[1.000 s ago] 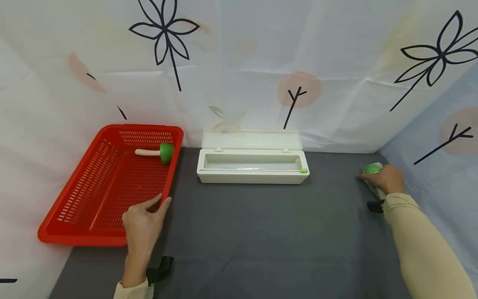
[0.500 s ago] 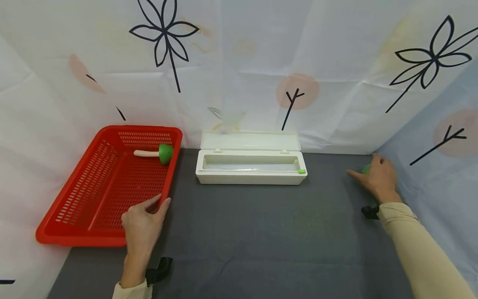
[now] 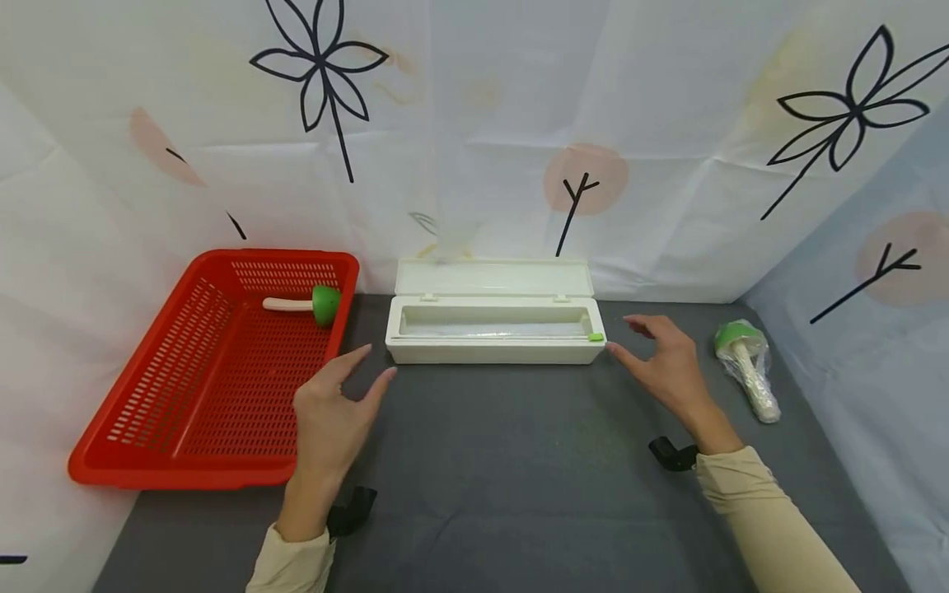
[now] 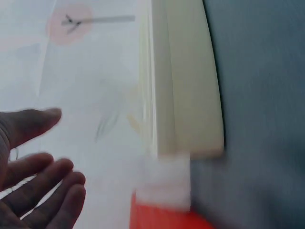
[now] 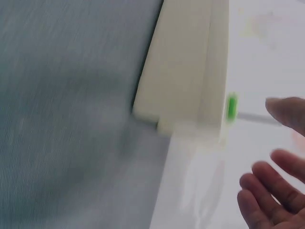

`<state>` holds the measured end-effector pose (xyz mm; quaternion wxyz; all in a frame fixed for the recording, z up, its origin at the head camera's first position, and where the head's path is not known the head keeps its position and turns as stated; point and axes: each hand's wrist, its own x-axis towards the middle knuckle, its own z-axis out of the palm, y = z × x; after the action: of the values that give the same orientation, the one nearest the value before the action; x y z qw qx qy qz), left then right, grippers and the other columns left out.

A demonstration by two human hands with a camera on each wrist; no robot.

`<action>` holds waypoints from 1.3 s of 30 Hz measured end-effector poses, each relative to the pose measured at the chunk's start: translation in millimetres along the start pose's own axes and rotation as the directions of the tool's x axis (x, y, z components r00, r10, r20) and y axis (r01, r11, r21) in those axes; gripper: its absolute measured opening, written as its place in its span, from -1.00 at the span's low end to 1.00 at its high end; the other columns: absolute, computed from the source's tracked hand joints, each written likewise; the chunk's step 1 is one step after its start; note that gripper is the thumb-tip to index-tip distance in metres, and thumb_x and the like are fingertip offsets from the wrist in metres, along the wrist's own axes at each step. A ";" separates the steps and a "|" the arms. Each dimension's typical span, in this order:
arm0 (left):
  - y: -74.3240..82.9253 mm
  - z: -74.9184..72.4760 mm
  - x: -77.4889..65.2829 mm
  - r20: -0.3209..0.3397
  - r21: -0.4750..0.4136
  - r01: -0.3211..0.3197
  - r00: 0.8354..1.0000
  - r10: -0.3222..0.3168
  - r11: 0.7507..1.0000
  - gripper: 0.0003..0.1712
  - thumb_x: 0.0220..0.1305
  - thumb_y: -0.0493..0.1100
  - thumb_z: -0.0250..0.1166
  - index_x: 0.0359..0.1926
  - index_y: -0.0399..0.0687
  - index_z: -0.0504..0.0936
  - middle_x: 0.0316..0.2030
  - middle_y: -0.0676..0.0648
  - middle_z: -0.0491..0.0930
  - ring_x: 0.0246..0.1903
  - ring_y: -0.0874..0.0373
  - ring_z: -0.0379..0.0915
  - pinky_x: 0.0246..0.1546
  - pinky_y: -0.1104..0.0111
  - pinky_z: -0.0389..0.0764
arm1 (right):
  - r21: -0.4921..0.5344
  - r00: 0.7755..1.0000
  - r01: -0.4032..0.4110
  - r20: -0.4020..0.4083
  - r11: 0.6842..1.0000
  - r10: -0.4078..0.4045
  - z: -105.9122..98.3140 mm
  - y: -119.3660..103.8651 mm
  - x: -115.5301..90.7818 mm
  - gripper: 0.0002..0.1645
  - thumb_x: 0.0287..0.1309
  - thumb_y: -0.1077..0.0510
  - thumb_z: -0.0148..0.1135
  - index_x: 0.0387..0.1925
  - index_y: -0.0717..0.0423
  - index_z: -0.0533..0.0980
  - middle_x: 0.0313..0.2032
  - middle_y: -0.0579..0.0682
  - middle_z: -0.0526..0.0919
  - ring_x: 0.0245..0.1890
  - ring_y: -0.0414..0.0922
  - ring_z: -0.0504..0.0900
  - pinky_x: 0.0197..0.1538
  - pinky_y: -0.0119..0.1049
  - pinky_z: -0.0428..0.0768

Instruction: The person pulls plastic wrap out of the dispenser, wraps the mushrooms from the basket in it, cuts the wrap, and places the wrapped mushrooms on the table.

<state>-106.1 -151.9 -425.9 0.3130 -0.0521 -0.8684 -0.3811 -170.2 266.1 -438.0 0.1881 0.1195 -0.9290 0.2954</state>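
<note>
A white cling film dispenser point(image 3: 498, 354) stands at the back middle with its lid up and clear film inside; a green slide cutter point(image 3: 596, 337) sits at its right end. My left hand point(image 3: 329, 424) hovers between the basket and the dispenser's left end, thumb and fingers apart, holding nothing. Near the dispenser's right end, my right hand point(image 3: 670, 371) has its fingers spread and holds nothing. To the right of that hand lies a green-capped toy mushroom point(image 3: 750, 375) wrapped in clear film. Both wrist views show the dispenser's pale side, blurred.
A red plastic basket point(image 3: 185, 473) stands at the left, holding an unwrapped green-capped toy mushroom point(image 3: 326, 306) near its back right corner. A white patterned cloth point(image 3: 474, 123) hangs behind and around the grey table point(image 3: 504, 478).
My right hand has let go of the wrapped toy mushroom at the far right and moved left to the dispenser. My left hand has left the basket's rim and moved right.
</note>
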 end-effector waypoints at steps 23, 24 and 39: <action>-53.7 79.3 59.7 0.472 -0.004 0.071 0.880 -0.061 0.997 -0.85 0.25 -0.20 0.48 -0.28 -0.24 0.81 -0.09 -0.18 0.61 0.15 -0.19 0.24 0.09 -0.13 0.20 | 0.214 0.835 0.059 0.525 0.975 -0.166 30.7 7.8 59.4 -0.78 0.24 0.22 0.41 -0.15 0.31 0.73 -0.09 0.17 0.61 0.00 0.17 0.48 0.04 0.11 0.45; -53.7 80.0 60.3 0.468 -0.014 0.092 0.881 -0.075 0.996 -0.85 0.24 -0.21 0.48 -0.29 -0.25 0.81 -0.11 -0.18 0.61 0.15 -0.19 0.23 0.08 -0.14 0.19 | 0.223 0.827 0.053 0.537 0.973 -0.168 29.9 9.6 62.1 -0.79 0.26 0.23 0.39 -0.15 0.30 0.73 -0.11 0.14 0.63 -0.02 0.14 0.52 0.02 0.07 0.48; -28.4 91.5 92.8 0.297 0.044 0.128 0.945 -0.135 0.991 -0.76 0.42 -0.17 0.32 -0.11 -0.26 0.78 -0.26 -0.23 0.74 -0.24 -0.16 0.60 -0.13 -0.02 0.54 | 0.104 0.978 0.027 0.201 0.994 -0.047 34.7 -3.7 70.9 -0.79 0.39 0.24 0.27 -0.14 0.33 0.71 -0.23 0.21 0.68 -0.29 0.11 0.64 -0.26 0.00 0.58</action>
<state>-235.7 -122.1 -436.6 0.1526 -0.0473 -0.9119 -0.3781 -242.5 234.8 -432.5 0.0915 0.1756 -0.9250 0.3245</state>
